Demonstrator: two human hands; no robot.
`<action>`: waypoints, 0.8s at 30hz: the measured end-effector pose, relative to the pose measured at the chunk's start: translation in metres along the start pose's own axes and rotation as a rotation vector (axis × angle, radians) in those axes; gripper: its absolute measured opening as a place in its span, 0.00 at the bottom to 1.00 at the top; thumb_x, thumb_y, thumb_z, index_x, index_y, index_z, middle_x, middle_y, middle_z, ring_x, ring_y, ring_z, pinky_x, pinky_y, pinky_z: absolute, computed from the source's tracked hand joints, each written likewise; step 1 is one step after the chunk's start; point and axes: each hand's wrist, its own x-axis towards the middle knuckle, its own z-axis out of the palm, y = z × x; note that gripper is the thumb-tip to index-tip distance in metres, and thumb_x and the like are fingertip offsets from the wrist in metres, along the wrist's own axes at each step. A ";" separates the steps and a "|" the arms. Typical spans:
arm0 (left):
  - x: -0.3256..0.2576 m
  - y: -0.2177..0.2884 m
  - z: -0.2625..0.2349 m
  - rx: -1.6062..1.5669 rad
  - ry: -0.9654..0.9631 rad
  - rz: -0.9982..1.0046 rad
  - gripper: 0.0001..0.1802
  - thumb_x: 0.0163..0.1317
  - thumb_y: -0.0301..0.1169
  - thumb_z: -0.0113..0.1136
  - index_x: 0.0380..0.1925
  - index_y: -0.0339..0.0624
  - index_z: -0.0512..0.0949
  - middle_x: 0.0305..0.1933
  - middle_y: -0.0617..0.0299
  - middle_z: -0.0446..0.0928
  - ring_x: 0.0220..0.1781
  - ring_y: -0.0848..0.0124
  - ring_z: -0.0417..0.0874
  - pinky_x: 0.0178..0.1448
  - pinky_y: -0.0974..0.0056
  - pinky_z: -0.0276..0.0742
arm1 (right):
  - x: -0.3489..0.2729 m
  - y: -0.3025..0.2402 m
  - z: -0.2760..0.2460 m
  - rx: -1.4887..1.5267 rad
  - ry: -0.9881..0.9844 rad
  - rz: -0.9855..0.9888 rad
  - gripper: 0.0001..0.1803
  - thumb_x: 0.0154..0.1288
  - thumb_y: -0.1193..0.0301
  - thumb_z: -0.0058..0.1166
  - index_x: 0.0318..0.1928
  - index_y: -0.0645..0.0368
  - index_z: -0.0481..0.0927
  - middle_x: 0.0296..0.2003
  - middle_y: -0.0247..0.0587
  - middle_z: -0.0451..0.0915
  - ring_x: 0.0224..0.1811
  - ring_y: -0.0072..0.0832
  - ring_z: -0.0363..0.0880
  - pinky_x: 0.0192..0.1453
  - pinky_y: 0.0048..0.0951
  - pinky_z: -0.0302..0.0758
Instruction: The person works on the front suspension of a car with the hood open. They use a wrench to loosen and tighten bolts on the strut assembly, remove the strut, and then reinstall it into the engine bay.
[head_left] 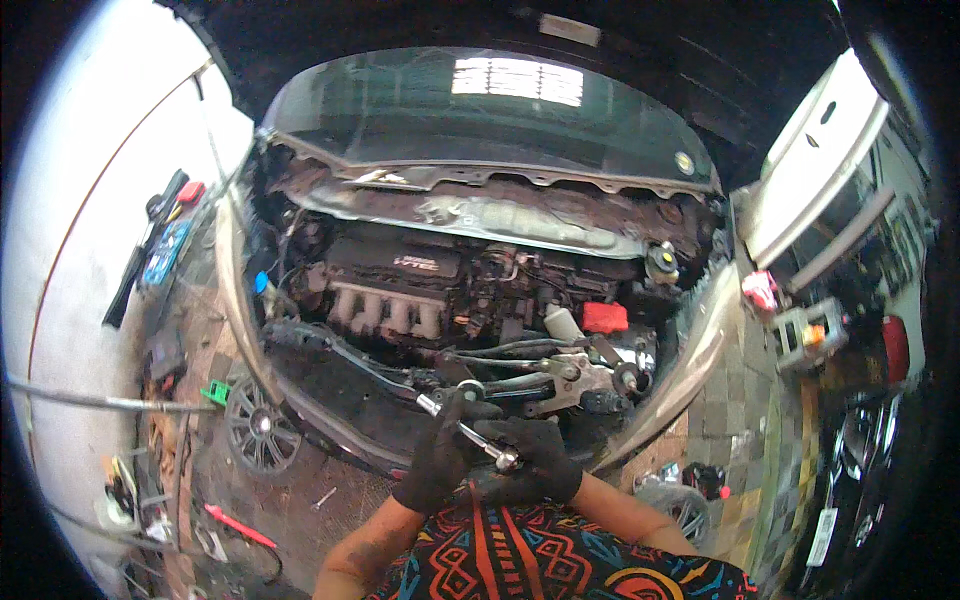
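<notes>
At the lower centre of the frame, both hands wear black gloves and share one ratchet wrench (462, 430). The left hand (437, 462) is wrapped around the middle of the shaft, fingers fully closed on it. The right hand (530, 462) is closed around the handle end, where a bright metal knob shows near its fingers.

The ratchet wrench runs diagonally up and left from the hands, its head touching the front crossmember (520, 372) of the open engine bay. Judged from its look, the tool is steel: stiff, fairly heavy and smooth, likely slippery if oily. Hold it at the handle end for leverage, steadying it near the head.

Beyond the crossmember sit the engine (400, 285) and a red cap (604, 317) right of centre. The raised hood (480, 110) fills the upper frame.
</notes>
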 end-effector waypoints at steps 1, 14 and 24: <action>0.004 -0.002 0.001 -0.049 -0.029 -0.041 0.19 0.72 0.45 0.43 0.47 0.40 0.71 0.43 0.60 0.76 0.46 0.68 0.79 0.51 0.59 0.77 | 0.009 -0.010 -0.011 -0.101 -0.113 0.166 0.30 0.55 0.56 0.63 0.57 0.54 0.74 0.43 0.45 0.81 0.37 0.42 0.82 0.41 0.37 0.77; 0.102 0.003 0.020 0.776 -0.240 0.182 0.16 0.66 0.29 0.53 0.53 0.40 0.73 0.49 0.51 0.74 0.44 0.63 0.79 0.48 0.62 0.76 | 0.052 0.097 -0.207 -0.628 0.364 0.173 0.12 0.62 0.66 0.57 0.41 0.59 0.75 0.33 0.47 0.77 0.33 0.43 0.78 0.37 0.38 0.74; 0.265 0.034 0.047 1.289 -0.167 0.746 0.14 0.57 0.30 0.61 0.43 0.39 0.76 0.43 0.52 0.76 0.48 0.54 0.77 0.52 0.58 0.72 | 0.089 0.197 -0.272 -0.687 0.379 0.382 0.12 0.61 0.66 0.59 0.40 0.58 0.75 0.28 0.47 0.78 0.29 0.41 0.79 0.32 0.36 0.73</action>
